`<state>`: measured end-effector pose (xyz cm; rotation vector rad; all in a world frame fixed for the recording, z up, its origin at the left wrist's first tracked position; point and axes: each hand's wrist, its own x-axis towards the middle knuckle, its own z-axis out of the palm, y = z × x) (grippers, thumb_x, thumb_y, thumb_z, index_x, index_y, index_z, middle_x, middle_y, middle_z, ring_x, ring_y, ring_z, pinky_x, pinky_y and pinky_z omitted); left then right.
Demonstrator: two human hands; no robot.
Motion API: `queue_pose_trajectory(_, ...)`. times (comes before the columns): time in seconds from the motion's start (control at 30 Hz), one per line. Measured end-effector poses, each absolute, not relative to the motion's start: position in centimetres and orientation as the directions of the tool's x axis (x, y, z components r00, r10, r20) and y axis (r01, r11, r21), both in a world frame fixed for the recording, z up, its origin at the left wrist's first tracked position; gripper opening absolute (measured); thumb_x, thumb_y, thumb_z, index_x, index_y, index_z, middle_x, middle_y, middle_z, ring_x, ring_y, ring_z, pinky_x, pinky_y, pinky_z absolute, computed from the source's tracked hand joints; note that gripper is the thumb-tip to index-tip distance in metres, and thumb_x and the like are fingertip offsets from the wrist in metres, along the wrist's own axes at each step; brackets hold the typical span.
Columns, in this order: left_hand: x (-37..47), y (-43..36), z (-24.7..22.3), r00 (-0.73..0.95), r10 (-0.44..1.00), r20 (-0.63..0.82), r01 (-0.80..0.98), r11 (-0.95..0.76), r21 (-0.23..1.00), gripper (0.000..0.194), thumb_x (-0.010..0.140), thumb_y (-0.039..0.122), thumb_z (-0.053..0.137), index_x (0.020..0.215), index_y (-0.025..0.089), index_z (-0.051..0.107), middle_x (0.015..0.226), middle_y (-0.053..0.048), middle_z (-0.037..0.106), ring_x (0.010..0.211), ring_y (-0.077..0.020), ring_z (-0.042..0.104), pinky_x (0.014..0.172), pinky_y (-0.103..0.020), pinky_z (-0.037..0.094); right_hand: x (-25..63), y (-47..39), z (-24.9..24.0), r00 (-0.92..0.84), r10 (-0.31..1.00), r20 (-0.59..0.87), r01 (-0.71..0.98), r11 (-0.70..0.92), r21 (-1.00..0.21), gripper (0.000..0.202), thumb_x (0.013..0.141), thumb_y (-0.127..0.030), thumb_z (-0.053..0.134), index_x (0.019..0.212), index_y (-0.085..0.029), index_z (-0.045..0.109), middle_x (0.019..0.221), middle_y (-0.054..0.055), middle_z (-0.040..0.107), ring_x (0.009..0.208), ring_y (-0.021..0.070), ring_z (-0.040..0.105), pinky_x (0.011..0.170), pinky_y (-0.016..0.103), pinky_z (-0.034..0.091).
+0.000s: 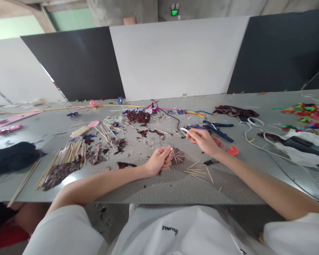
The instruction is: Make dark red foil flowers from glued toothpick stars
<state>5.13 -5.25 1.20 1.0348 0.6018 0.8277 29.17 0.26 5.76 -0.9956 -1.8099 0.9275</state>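
Observation:
My left hand (159,161) is closed in a pinch, with a tiny white tip showing at the thumb; what it belongs to is too small to make out. Right beside it on the table lies a round dark patterned disc (179,156) with thin wooden sticks laid across it like spokes. My right hand (200,140) is raised above the table beyond the disc, its fingers closed on a white ring-shaped loop (184,130). Loose short sticks (198,170) lie below my right forearm. Dark blue-handled pliers (219,131) rest just behind my right hand.
Patterned fabric circles (138,117) and scraps lie at the back. A bag of wooden sticks (65,164) is at the left, near dark cloth (12,159). An orange-red tool (232,151), white cable (255,122) and colourful pieces (308,115) are at the right. Panels (180,56) stand behind.

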Motion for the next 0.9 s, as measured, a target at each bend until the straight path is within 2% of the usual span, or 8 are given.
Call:
queue_pose_trajectory(0.47,5.3,-5.2,1.0,0.557,0.830,-0.033,-0.322,0.252,0.913,0.057,0.087,0.071,0.071,0.079,0.022,0.044,0.051,0.014,0.026,0.037,-0.0039,0.015,0.033,-0.015,0.014,29.7,0.5,5.9,-0.317,0.896,0.312,0.282,0.403,-0.871,0.044,0.102,-0.056,0.055,0.079,-0.019,0.062,0.060,-0.006,0.036,0.056,0.0115,0.029,0.056,0.031,0.019)
queue_pose_trajectory(0.9,5.4,-5.3,1.0,0.575,0.815,-0.075,-0.313,0.304,0.900,0.059,0.086,0.074,0.070,0.079,0.022,0.043,0.051,0.014,0.027,0.038,-0.0038,0.015,0.033,-0.017,0.013,30.6,0.9,7.2,-0.259,0.932,0.253,0.409,0.344,-0.845,0.057,0.095,-0.069,0.058,0.069,-0.019,0.063,0.057,-0.005,0.034,0.053,0.0108,0.028,0.053,0.030,0.019)
